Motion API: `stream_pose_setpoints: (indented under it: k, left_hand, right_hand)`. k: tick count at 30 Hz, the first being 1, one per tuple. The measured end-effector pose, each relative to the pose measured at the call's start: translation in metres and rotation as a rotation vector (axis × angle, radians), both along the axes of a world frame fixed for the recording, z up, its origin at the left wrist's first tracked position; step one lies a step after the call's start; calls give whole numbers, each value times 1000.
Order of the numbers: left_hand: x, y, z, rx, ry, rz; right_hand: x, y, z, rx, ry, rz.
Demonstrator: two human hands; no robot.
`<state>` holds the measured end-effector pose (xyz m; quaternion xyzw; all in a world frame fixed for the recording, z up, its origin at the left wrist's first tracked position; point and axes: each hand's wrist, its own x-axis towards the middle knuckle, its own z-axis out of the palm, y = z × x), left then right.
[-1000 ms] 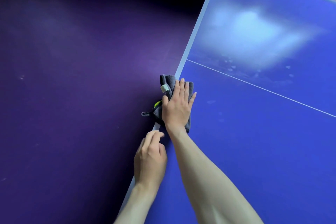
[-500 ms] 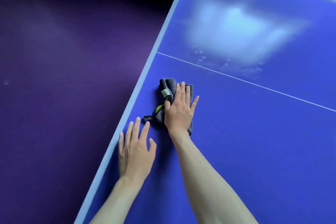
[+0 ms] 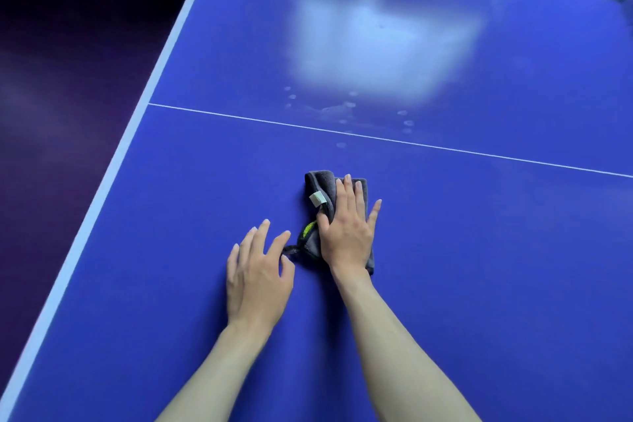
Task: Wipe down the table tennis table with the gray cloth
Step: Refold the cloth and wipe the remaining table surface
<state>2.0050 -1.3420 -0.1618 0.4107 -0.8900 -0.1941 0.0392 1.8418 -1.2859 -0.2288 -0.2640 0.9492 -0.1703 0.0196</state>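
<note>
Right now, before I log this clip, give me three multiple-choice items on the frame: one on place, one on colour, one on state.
1. Where does the gray cloth lie?
A. On the near side of the thin white line
B. Hanging off the table edge
C. On the pale glare patch

2. What colour is the table tennis table?
A. Green
B. Blue
C. Red

3. How is the right hand on the cloth?
A. Pinching one corner and lifting it
B. Pressing it flat with straight fingers
C. Hovering well above it

Answers: 1 A, the cloth sits between the line and the person. 2 B, the surface is blue with a pale border. 3 B, the palm lies on the cloth with fingers extended, while the left hand rests open beside it.
</note>
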Motion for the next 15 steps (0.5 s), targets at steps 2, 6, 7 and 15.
stream_pose_setpoints:
  k: [2, 6, 7, 15]
  left_hand:
    - [-18, 15, -2, 24, -29, -8]
    - [-41, 40, -8, 94, -72, 34]
    - [-45, 45, -9, 96, -76, 40]
    - [-88, 88, -10, 29, -92, -69]
  right_hand:
    - [-20, 32, 0, 8, -13, -20]
    - [-59, 96, 2, -2, -43, -69]
    - [-68, 111, 2, -9, -53, -83]
    - [-121, 208, 3, -14, -50, -120]
